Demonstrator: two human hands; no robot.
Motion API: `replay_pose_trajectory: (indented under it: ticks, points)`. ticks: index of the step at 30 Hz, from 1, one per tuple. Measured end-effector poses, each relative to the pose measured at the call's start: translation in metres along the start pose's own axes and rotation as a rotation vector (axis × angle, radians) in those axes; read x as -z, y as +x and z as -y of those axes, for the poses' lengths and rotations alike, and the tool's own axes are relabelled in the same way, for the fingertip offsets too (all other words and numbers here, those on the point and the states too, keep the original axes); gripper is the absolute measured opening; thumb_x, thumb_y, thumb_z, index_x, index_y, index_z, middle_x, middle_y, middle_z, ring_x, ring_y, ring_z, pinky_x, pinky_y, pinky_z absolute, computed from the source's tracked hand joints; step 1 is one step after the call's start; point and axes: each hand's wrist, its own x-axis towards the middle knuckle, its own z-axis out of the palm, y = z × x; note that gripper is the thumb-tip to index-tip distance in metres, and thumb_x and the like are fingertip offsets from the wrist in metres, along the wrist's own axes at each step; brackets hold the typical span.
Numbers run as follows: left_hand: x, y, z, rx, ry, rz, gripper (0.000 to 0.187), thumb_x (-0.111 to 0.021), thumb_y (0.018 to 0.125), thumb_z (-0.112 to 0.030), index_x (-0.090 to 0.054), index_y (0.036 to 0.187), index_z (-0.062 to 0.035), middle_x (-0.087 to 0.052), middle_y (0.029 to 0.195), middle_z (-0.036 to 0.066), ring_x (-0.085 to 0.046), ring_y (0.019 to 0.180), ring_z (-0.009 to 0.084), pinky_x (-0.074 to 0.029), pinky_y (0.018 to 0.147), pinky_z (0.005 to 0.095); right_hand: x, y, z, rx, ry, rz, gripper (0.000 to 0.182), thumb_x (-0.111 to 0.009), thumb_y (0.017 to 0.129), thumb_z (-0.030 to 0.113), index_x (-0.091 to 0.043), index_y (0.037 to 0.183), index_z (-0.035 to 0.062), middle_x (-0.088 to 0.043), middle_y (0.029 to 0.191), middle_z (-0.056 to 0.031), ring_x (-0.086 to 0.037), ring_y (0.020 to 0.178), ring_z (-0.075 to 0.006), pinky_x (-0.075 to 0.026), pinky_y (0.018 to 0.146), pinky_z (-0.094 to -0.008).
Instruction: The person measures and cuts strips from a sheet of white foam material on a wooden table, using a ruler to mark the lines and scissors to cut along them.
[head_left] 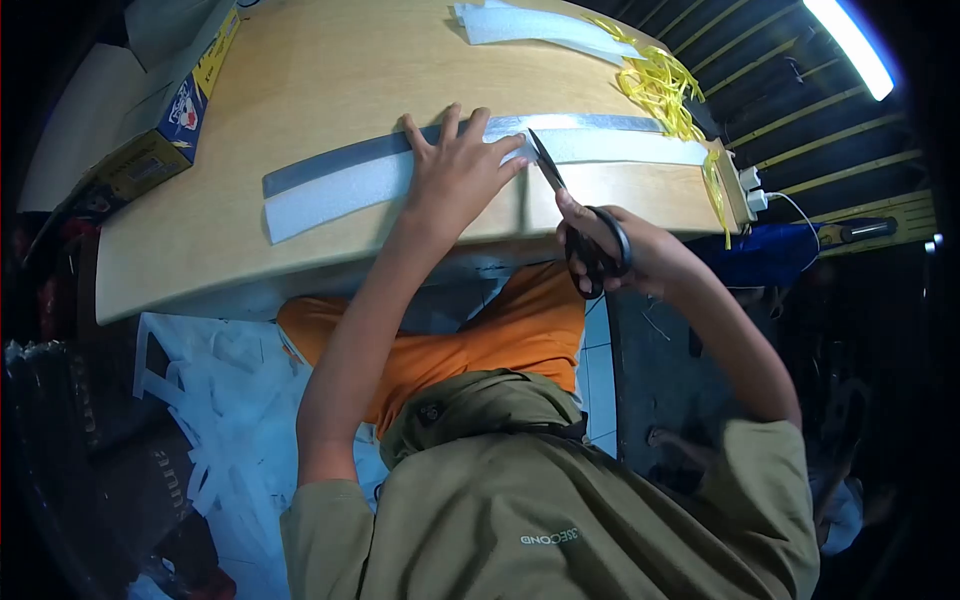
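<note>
My left hand [452, 170] lies with its fingers spread over a long metal ruler [335, 163] and a white foam strip [340, 205] on the wooden table. The ruler runs along the strip's far edge. In my right hand [625, 245] is a pair of black-handled scissors [549, 162], its blades pointing up and left. The blade tips are at the strip, just right of my left fingertips. Whether the blades are parted is hard to tell. Beyond my hands, more white strips [540, 32] lie near a tangle of yellow ribbon [660, 88].
At the left stands an open cardboard box [165, 135]. White plugs [752, 190] with a cable are at the table's right end. White scraps [240, 410] fill the floor at lower left. Another person's arm [685, 445] shows at lower right.
</note>
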Motion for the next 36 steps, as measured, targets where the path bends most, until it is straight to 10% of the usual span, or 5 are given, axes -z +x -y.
replay_pose_trajectory:
  ticks: [29, 36]
  points:
    - [-0.005, 0.000, 0.004, -0.027, 0.029, -0.016, 0.042, -0.049, 0.102, -0.055, -0.065, 0.136, -0.0360, -0.048, 0.148, 0.009, -0.036, 0.146, 0.0334, -0.017, 0.109, 0.0827, 0.048, -0.003, 0.092, -0.106, -0.319, 0.118, 0.074, -0.067, 0.078, 0.081, -0.059, 0.083, 0.0081, -0.059, 0.063, 0.0022, -0.058, 0.050, -0.0027, -0.045, 0.041, -0.0121]
    - [-0.006, 0.000, 0.005, -0.031, 0.019, -0.030, 0.042, -0.050, 0.102, -0.054, -0.065, 0.136, -0.0356, -0.050, 0.147, 0.009, -0.037, 0.146, 0.0332, -0.018, 0.109, 0.0827, 0.070, 0.012, 0.073, -0.061, -0.229, 0.124, 0.061, -0.063, 0.093, 0.066, -0.063, 0.090, 0.0044, -0.060, 0.069, 0.0027, -0.057, 0.050, -0.0011, -0.048, 0.042, -0.0147]
